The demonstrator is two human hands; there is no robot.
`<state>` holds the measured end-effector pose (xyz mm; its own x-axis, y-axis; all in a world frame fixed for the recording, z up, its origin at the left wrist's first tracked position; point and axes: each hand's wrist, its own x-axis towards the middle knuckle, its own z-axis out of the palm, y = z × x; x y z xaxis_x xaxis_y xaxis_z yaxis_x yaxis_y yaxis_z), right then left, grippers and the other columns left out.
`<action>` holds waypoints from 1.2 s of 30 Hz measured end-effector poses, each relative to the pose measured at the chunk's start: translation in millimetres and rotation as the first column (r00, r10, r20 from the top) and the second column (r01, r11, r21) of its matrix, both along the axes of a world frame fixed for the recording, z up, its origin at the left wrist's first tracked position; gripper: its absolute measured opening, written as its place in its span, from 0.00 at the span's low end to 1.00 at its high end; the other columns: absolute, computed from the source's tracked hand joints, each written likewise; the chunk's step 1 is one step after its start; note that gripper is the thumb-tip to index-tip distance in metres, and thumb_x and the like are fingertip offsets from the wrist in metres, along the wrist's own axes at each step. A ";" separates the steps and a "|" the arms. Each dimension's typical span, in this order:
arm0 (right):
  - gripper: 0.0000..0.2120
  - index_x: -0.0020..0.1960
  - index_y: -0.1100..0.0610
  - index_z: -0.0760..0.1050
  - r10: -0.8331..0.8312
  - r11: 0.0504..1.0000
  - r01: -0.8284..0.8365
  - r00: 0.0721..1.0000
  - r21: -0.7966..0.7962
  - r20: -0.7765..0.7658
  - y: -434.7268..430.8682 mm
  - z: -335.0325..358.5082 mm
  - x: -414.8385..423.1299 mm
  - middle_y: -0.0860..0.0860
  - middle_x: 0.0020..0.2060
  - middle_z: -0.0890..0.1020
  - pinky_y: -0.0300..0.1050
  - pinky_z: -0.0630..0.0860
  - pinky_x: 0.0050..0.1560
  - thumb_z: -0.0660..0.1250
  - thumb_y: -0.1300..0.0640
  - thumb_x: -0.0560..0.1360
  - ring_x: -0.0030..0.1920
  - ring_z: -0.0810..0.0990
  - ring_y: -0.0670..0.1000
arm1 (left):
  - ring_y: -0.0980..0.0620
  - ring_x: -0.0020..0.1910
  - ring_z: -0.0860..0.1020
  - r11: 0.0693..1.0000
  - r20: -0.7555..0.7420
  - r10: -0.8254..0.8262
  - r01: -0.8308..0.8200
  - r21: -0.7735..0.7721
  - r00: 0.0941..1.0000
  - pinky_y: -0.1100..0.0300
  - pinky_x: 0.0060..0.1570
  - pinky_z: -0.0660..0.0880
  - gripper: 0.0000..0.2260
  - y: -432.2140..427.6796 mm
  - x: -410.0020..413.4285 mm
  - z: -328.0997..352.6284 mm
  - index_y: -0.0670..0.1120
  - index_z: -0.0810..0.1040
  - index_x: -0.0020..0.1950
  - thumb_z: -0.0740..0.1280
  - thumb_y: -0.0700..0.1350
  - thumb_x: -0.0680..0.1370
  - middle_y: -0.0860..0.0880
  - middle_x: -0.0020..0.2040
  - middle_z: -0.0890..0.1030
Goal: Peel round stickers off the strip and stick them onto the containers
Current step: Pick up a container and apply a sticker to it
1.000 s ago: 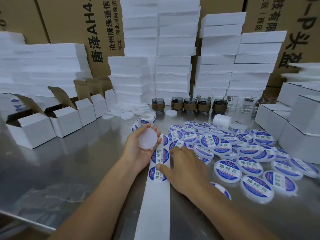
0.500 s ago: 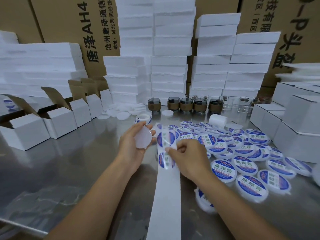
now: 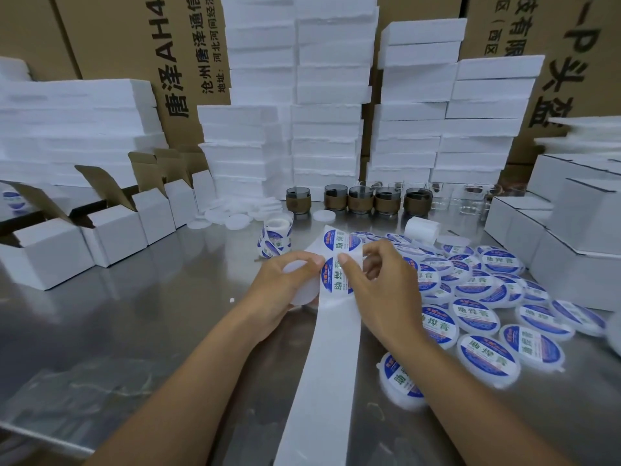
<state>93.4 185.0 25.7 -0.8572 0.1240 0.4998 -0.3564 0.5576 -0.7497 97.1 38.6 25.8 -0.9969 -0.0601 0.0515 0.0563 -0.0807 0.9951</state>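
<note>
Many labelled containers nearby, left hand holds blank container, right hand pinches strip

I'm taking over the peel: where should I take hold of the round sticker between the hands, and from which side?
On the sticker, set the grip at its far rim, coming from the right, where the right hand pinches the strip. The strip bends back there, which probably lifts that rim off the backing. The left hand and the white container it holds crowd the left side.
</note>
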 end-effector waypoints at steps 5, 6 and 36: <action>0.17 0.58 0.53 0.75 0.013 0.977 0.042 0.967 0.209 -0.253 1.5 2.3 3.1 0.49 0.51 0.73 0.45 0.69 0.51 0.70 0.49 0.72 0.53 0.72 0.48 | 0.51 0.41 0.82 0.998 -0.035 -0.059 0.058 -0.030 0.998 0.59 0.35 0.77 0.08 0.4 4.7 1.9 0.45 0.82 0.48 0.68 0.48 0.76 0.45 0.46 0.84; 0.15 0.56 0.54 0.77 0.025 0.964 0.049 0.962 0.260 -0.272 1.5 2.8 3.3 0.50 0.51 0.74 0.45 0.68 0.51 0.70 0.50 0.72 0.53 0.73 0.50 | 0.53 0.38 0.82 0.998 -0.045 -0.057 0.055 -0.036 0.997 0.61 0.32 0.76 0.08 0.8 5.2 2.8 0.45 0.82 0.47 0.68 0.48 0.75 0.47 0.44 0.84; 0.04 0.46 0.51 0.79 0.239 0.903 -0.146 0.952 0.405 -0.189 6.6 9.2 7.8 0.45 0.43 0.76 0.39 0.60 0.52 0.66 0.57 0.73 0.49 0.71 0.46 | 0.44 0.46 0.83 0.995 0.006 0.096 -0.096 -0.010 0.995 0.46 0.53 0.79 0.06 0.8 -1.6 1.6 0.49 0.83 0.40 0.68 0.42 0.75 0.43 0.46 0.84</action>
<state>101.2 191.6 34.9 -0.7008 -0.2718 0.6596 -0.6214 0.6866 -0.3773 95.5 39.5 27.4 -0.9868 -0.1552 0.0459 0.0568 -0.0661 0.9962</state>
